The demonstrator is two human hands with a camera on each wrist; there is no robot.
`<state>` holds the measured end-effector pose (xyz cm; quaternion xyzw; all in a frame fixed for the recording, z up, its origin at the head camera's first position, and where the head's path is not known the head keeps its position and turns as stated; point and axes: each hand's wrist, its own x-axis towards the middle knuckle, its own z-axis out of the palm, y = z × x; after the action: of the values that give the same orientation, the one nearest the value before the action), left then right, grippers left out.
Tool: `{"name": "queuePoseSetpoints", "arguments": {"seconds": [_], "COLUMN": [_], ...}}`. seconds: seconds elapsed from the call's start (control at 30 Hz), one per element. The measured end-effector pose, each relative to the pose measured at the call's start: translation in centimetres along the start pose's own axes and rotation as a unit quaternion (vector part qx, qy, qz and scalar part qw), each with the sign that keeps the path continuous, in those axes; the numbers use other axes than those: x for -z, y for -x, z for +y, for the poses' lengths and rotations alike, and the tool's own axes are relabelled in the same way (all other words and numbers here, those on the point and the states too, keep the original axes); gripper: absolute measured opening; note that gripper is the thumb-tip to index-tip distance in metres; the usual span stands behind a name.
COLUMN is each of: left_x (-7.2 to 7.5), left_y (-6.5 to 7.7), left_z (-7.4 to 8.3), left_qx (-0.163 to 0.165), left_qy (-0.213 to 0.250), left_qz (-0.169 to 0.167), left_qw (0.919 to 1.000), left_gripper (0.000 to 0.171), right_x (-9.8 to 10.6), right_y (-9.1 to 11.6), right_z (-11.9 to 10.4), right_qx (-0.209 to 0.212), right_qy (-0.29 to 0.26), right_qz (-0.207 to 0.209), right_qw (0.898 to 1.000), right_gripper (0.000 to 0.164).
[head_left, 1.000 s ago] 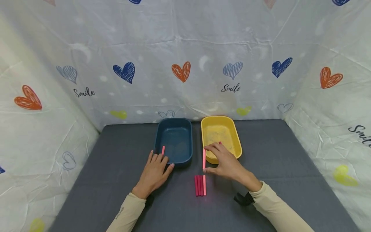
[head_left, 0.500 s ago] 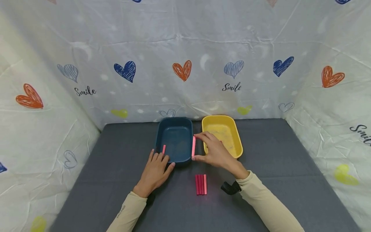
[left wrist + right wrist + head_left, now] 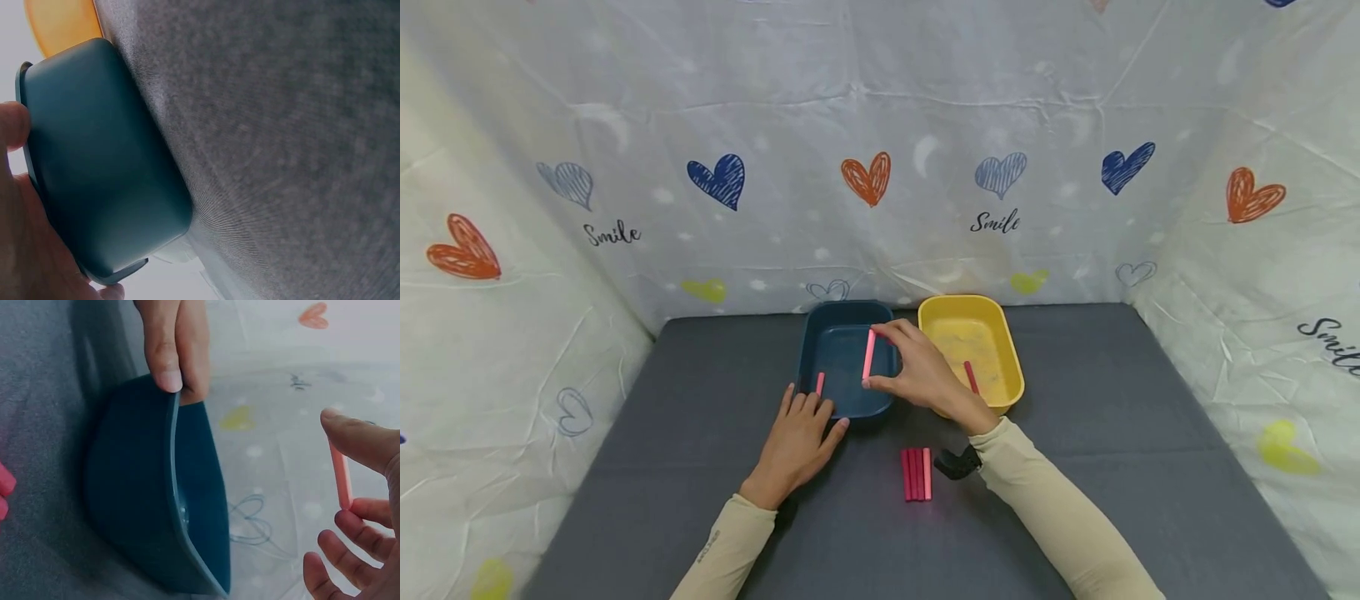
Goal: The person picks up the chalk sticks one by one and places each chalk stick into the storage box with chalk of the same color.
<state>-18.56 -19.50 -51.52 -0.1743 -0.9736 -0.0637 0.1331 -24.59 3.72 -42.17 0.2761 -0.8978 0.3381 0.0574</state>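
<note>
My right hand (image 3: 921,367) pinches a light pink stick (image 3: 869,354) by its two ends, between thumb and fingertips. It holds the stick above the dark blue tub (image 3: 847,407). My left hand (image 3: 797,446) grips the tub's near left rim. In the right wrist view, the left thumb lies on the outer wall and the left fingers (image 3: 192,347) reach inside. Another light pink stick (image 3: 820,382) shows in the blue tub beside the left fingers, its lower end hidden. A dark red stick (image 3: 972,377) lies in the yellow tub (image 3: 1013,367), partly behind the right wrist.
Several sticks (image 3: 915,475), dark red with a light pink one at the right end, lie side by side on the grey cloth (image 3: 865,533) before the tubs. A white curtain (image 3: 790,242) with printed hearts rises behind the tubs.
My right hand has moved left and away from me with the pink stick, from the yellow tub's near left corner to above the blue tub. The left hand stays on the rim.
</note>
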Motion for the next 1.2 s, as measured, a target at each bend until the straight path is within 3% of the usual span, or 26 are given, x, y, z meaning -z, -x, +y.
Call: {"name": "queuePoseSetpoints", "arguments": {"seconds": [0.43,0.93,1.2], "left_x": [0.0,0.1,-0.3], "left_y": [0.0,0.0,-0.1], "left_z": [-0.1,-0.1,-0.2], "left_qx": [-0.002,-0.006,-0.014], "left_qy": [0.006,0.005,0.001], "left_qz": [0.004,0.015,0.024], "left_qw": [1.0000,0.9999,0.9996], "left_gripper": [0.041,0.037,0.035], "right_x": [-3.7,-7.3,-8.1], "right_y": [-3.6,-5.8,-6.5], "right_z": [0.2,0.4,0.3], "right_qx": [-0.012,-0.052,-0.064], "right_qy": [0.006,0.035,0.041], "right_qz": [-0.027,-0.061,-0.070], "right_qw": [1.000,0.996,0.995], "right_gripper": [0.081,0.081,0.078]}}
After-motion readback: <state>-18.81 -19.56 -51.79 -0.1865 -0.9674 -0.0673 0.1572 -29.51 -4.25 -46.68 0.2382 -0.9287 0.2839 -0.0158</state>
